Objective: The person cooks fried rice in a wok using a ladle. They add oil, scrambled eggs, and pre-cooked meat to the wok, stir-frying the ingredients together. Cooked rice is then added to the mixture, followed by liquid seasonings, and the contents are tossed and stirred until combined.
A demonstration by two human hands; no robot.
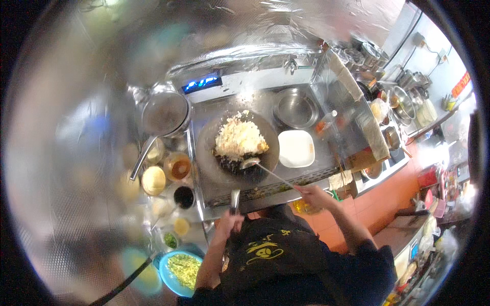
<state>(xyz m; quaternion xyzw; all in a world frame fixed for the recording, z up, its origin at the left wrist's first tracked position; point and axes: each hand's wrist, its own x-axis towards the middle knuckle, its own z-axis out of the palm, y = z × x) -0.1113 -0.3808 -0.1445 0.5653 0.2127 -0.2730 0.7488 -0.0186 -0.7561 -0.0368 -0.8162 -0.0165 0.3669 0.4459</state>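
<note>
Fried rice (240, 138) is heaped in a dark wok (205, 153) on the steel stove, with some grains above its far rim. My left hand (231, 223) is closed around the wok's handle at the near side. In my right hand (314, 196) is the long metal handle of a ladle (250, 163), whose bowl rests low in the wok, against the near side of the rice. A white square plate (296, 149) lies right of the wok, and an empty-looking round steel pan (295, 108) sits behind the plate.
Left of the stove stand a lidded pot (165, 114) with a long handle, several seasoning containers and a blue bowl (180, 273) of shredded greens. A clear bottle (326, 121) stands at the right, beside a steel partition. A faucet (291, 65) is on the back wall.
</note>
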